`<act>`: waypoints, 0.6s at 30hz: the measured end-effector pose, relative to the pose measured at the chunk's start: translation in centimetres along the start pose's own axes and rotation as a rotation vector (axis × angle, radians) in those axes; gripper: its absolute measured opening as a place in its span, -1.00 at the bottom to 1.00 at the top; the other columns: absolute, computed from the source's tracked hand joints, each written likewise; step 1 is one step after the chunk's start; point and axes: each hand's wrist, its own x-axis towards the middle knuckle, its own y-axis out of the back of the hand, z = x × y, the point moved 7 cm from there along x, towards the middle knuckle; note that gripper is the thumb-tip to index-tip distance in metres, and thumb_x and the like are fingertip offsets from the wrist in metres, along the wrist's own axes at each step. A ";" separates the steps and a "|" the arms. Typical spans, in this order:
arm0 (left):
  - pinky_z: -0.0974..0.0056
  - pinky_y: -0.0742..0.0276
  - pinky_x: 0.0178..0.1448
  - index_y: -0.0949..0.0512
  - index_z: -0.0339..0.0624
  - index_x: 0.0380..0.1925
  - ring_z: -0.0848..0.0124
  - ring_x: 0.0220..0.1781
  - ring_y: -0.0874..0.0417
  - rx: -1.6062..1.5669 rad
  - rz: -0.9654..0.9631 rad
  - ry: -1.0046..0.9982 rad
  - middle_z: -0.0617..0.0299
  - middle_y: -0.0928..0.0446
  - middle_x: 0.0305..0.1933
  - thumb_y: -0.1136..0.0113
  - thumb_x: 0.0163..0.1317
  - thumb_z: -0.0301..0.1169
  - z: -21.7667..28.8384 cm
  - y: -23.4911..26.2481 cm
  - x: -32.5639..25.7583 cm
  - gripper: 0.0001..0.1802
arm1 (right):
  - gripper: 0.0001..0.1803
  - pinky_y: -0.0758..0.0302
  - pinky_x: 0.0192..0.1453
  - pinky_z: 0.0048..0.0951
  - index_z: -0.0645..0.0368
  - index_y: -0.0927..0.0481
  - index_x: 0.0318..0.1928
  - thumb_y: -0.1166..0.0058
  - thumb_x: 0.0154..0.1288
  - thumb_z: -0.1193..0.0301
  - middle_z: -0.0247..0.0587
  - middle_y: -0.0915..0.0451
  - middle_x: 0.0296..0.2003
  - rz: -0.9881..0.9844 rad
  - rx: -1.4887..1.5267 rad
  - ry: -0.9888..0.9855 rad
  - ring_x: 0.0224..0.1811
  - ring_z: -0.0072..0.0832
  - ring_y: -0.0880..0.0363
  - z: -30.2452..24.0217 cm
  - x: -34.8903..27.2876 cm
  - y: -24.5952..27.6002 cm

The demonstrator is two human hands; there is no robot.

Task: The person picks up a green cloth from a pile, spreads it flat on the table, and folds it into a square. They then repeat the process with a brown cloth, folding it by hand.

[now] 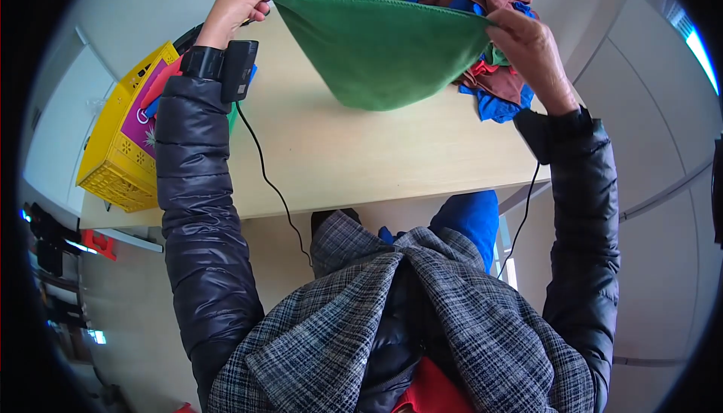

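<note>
A green cloth [384, 55] hangs stretched between my two hands over the far part of the table. My left hand [239, 6] pinches its upper left corner, and a small bit of the fabric sticks out past the fingers. At the upper right corner my right hand [525, 45] grips the edge, its fingertips partly hidden. The upper hem runs nearly straight from hand to hand, while the lower part droops to a rounded fold. Behind the cloth and close to my right hand lies a heap of crumpled cloths [501, 85] in blue, red, brown and green.
On the table's left end stands a yellow basket [113, 164] with a purple panel, holding red and blue cloth. The pale wooden table [361, 164] has its near edge in front of my lap. Black cables [265, 161] run down from devices strapped to both wrists.
</note>
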 end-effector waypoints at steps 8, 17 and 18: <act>0.50 -0.55 -0.41 -0.61 -0.28 -0.04 0.66 -0.48 -0.53 -0.022 -0.139 0.095 0.39 -0.48 -0.49 -0.10 0.38 -0.40 0.3 0.8 -1.6 -0.75 | -0.83 -0.52 -0.16 -0.56 0.27 -0.64 -0.11 -0.13 0.43 0.43 -0.40 -0.61 -0.37 0.086 0.225 -0.025 -0.31 -0.63 -0.58 1.7 0.6 0.0; 0.47 -0.57 -0.42 -0.56 -0.30 -0.03 0.63 -0.51 -0.51 -0.079 -0.251 0.209 0.38 -0.50 -0.45 -0.12 0.40 -0.42 -2.6 -3.1 -0.4 -0.77 | -0.83 -0.50 -0.16 -0.59 0.27 -0.65 -0.11 -0.11 0.42 0.43 -0.42 -0.62 -0.39 0.053 0.129 -0.083 -0.32 -0.66 -0.58 5.9 1.0 -0.4; 0.44 -0.60 -0.37 -0.55 -0.31 -0.02 0.61 -0.47 -0.54 -0.144 -0.269 0.204 0.37 -0.51 -0.42 -0.12 0.41 -0.43 -2.7 -5.2 0.5 -0.77 | -0.83 -0.49 -0.16 -0.61 0.27 -0.64 -0.11 -0.11 0.42 0.43 -0.42 -0.62 -0.40 0.093 0.113 -0.118 -0.32 -0.67 -0.57 7.1 0.6 0.6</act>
